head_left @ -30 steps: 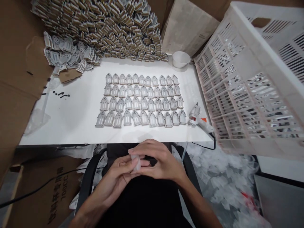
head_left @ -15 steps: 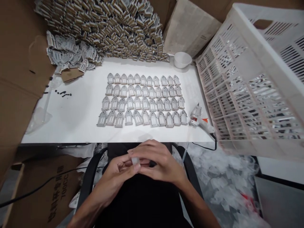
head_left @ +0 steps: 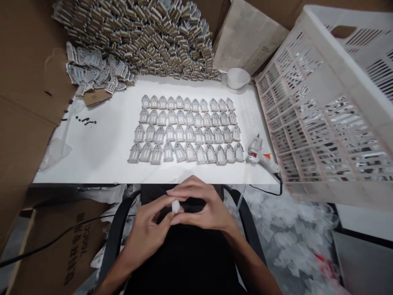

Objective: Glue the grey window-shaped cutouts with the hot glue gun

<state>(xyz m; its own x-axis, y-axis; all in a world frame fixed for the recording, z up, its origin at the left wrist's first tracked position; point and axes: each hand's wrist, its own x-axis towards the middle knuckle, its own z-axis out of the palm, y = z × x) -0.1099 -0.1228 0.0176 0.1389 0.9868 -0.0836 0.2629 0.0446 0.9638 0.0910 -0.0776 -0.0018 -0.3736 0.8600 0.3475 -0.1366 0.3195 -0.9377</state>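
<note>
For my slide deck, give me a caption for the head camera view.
Both hands, left hand and right hand, pinch a small translucent piece before rows of arched window cutouts on a white table.

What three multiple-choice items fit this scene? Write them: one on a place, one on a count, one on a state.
1. The glue gun lies: A left of the arches; B right of them; C behind them.
2. Rows of arches: A two; B six; C four.
3. The white piece is: A pinched by both hands; B lying loose; C held by one hand.

B: the gun sits past the rows' right end.
C: four rows show.
A: left hand and right hand both grip it.
</note>
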